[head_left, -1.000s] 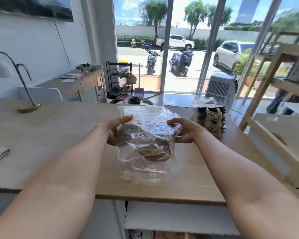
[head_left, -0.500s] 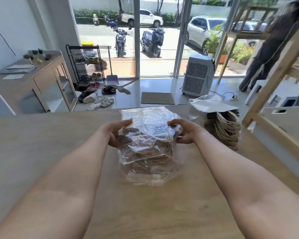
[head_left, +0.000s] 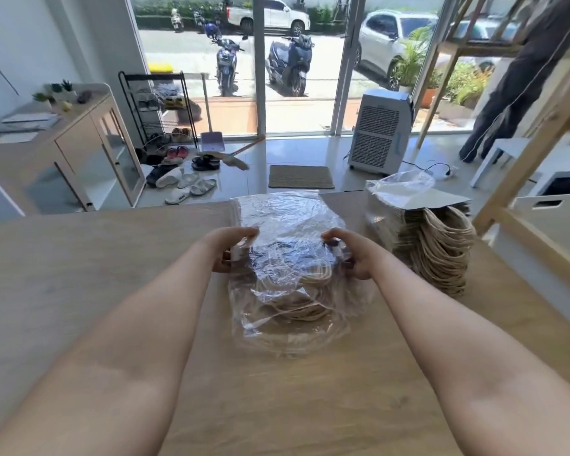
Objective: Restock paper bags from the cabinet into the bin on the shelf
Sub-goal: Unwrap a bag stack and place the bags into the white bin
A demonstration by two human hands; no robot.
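From the head view, we hold the plastic-wrapped pack of paper bags (head_left: 293,268) standing on the worktop (head_left: 96,274), left hand (head_left: 231,248) and right hand (head_left: 352,255) each with a closed grip on one side. We judge the film slippery and the stack floppy, so we'd grasp the bags themselves, low down.

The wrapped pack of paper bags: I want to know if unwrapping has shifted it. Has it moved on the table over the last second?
No. The wrapped pack sits in the same place beside the unwrapped stack; only the camera tilted.
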